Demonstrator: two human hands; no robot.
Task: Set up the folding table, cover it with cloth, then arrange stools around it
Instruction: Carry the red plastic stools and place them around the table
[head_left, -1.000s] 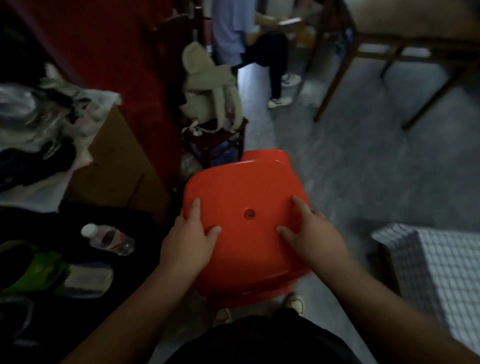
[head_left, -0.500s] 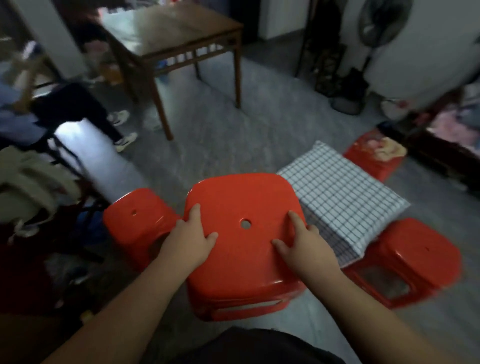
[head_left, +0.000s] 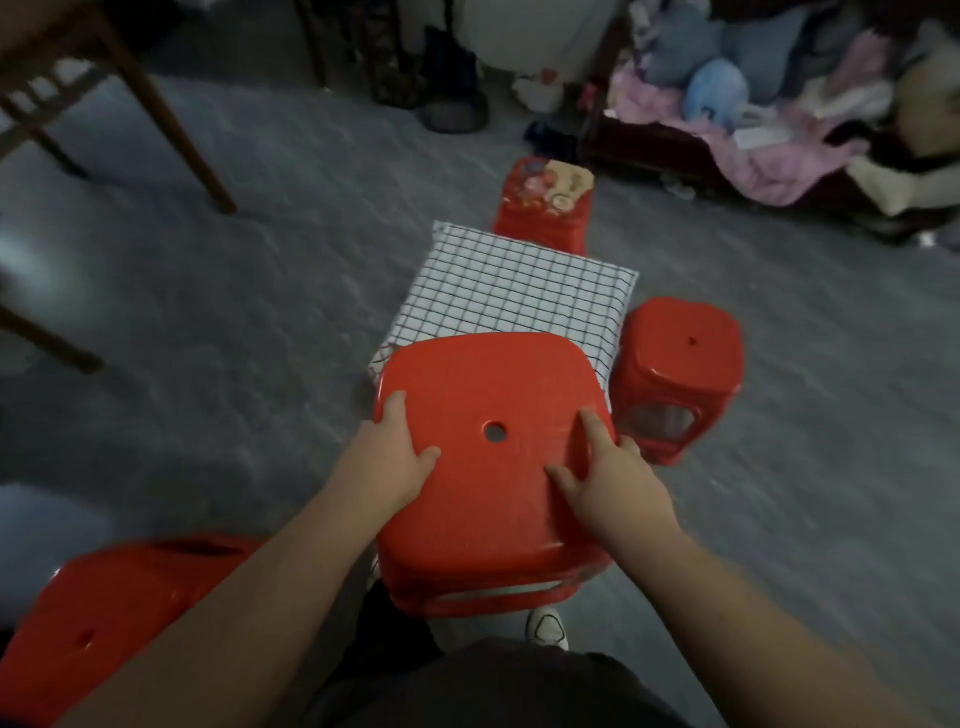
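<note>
A red plastic stool (head_left: 488, 395) with a round hole in its seat hangs in front of me, off the floor. My left hand (head_left: 387, 462) grips its left edge and my right hand (head_left: 610, 480) grips its right edge. Just beyond it stands the small folding table under a white cloth with a dark grid (head_left: 514, 296). A second red stool (head_left: 680, 358) stands at the table's right side. A third red stool (head_left: 545, 205), with a printed top, stands at its far side. A fourth red stool (head_left: 98, 623) is at the lower left, partly behind my left arm.
A wooden table's legs (head_left: 171, 124) rise at the upper left. A dark bench piled with pink and blue clothes (head_left: 753, 119) fills the upper right. A fan's base (head_left: 452, 111) sits at the back. Grey floor lies open to the left and right.
My view has swung right, from the corner with the stool stack to the covered table. The held stool came along and now hangs at the table's near side.
</note>
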